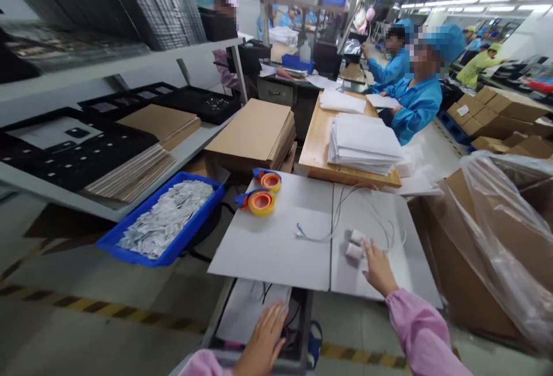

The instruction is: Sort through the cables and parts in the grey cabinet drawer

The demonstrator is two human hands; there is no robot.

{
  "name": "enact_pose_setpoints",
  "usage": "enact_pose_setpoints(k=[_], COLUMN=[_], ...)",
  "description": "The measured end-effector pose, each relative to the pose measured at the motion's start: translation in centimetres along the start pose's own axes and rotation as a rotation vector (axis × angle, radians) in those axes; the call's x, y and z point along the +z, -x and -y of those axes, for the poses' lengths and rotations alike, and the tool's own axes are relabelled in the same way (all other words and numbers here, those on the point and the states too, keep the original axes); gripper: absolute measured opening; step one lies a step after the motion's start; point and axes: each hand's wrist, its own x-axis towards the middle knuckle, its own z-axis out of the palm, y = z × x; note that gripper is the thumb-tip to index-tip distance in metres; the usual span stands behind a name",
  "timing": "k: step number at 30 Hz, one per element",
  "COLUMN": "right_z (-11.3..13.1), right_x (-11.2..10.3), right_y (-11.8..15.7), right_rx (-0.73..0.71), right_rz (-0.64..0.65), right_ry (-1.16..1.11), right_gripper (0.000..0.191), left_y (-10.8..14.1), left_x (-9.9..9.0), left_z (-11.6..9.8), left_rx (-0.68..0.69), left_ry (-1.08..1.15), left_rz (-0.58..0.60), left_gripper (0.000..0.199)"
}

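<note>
Left hand [264,330]: fingers extended, holding nothing visible, hiding part of the drawer [307,330]; touch unclear. Two white blocks [354,251] on tabletop [276,249], blurry. Right hand [378,269]: fingers spread beside the blocks, grasping nothing; can't tell contact.

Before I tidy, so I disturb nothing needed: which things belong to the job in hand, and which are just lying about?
Probably the job: white blocks, by the right hand; white cable.
Probably lying about: tape rolls; blue tray; stacked white sheets.
</note>
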Motion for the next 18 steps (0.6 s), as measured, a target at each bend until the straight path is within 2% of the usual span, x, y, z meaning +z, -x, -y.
enact_pose_setpoints(k=[3, 5, 6, 9, 12, 15, 18], right_z=[3.2, 6.8, 8.9, 15.0, 18.5, 19.0, 18.0], right_x=[3.0, 6.5, 8.5, 14.5, 19.0, 21.5, 22.6], right_y=[6.5, 11.2, 13.5, 19.0, 22.0, 23.2, 22.6], right_rx=[0.051, 0.049, 0.034, -0.045, -0.080, -0.051, -0.015], right_rz=[-0.177, -0.276, -0.266, 0.015, 0.264, 0.346, 0.294], right_ry=[-0.100, -0.257, -0.338, -0.482, -0.530, -0.558, -0.614], right_gripper=[0.064, 0.052, 0.047, 0.034, 0.030, 0.028, 0.025], left_y=[8.4, 11.7, 12.6, 13.3, 12.9, 12.9, 13.4], left_x=[1.0, 1.0, 0.9, 0.8, 1.2, 2.4, 4.3], left_z=[3.3, 5.8, 7.0, 9.8, 11.1, 11.7, 12.6], left_rx=[0.080, 0.056, 0.032, -0.013, 0.039, 0.120, 0.162], left_ry=[0.046, 0.056, 0.057, 0.067, 0.090, 0.083, 0.052], left_rz=[0.140, 0.169, 0.177, 0.224, 0.249, 0.221, 0.148], left_gripper=[0.071, 0.061, 0.055, 0.035, 0.027, 0.026, 0.033])
